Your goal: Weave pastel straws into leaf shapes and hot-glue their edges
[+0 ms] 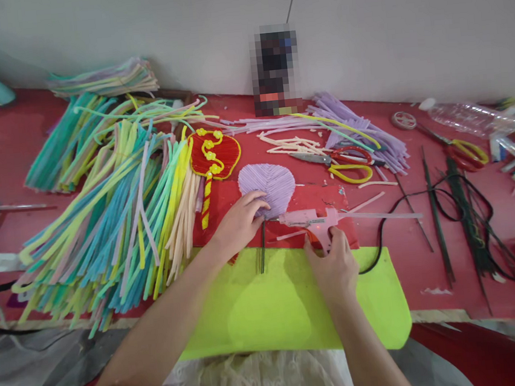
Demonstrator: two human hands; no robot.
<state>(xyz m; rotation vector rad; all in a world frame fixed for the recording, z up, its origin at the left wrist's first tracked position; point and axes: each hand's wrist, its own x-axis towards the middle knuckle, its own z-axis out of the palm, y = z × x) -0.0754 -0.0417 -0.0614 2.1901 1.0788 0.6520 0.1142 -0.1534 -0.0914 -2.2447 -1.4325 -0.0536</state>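
Observation:
A lilac fan-shaped piece (pixel 268 183) made of pipe cleaners lies flat on a red sheet (pixel 330 195), with thin dark wire stems (pixel 264 253) running down from its lower edge. My left hand (pixel 244 218) holds the piece at its lower left edge, fingers bent and thumb near the stems. In my right hand (pixel 335 264) is a pink hot glue gun (pixel 308 218), gripped by its handle. Its nozzle points left at the base of the lilac piece, close to my left fingertips. A clear glue stick (pixel 391 214) sticks out of its back.
A finished red and yellow fan (pixel 215 154) lies behind my left hand. Pipe cleaners (pixel 118 212) heap up at left; lilac ones (pixel 365 128) lie at the back right. Scissors (pixel 350 163), a black cord (pixel 382 232) and dark stems (pixel 465 221) lie rightward. A lime mat (pixel 296 310) is in front.

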